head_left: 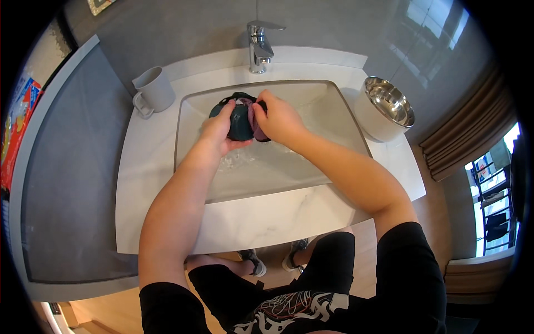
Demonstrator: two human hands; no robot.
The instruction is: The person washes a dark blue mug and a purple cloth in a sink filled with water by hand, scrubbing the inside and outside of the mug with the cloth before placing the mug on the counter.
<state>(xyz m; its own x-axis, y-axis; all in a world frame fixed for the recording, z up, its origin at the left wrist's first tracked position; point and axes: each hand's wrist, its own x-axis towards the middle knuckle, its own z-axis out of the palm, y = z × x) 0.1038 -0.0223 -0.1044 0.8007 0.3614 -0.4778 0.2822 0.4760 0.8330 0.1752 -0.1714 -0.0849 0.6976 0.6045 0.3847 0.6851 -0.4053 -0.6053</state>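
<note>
Over the far part of the sink basin [245, 189], my left hand [221, 131] grips a dark teal, rounded thing [241, 123] with a black rim. Its thumb lies across the top and its fingers pass underneath. I cannot make out what kind of thing it is. My right hand [278, 119] is closed on a purple cloth [256, 125] with dark edges, pressed against the teal thing's right side. Whether the cloth is a separate piece or part of it is hidden by the fingers. Shallow water glints in the basin below my hands.
The chrome faucet [259, 49] rises behind the basin. A grey pitcher [154, 91] stands at the left on the white marbled counter [267, 220]. At the right is a bowl [385, 109], white outside and shiny metal inside. A grey panel [78, 167] borders the left side.
</note>
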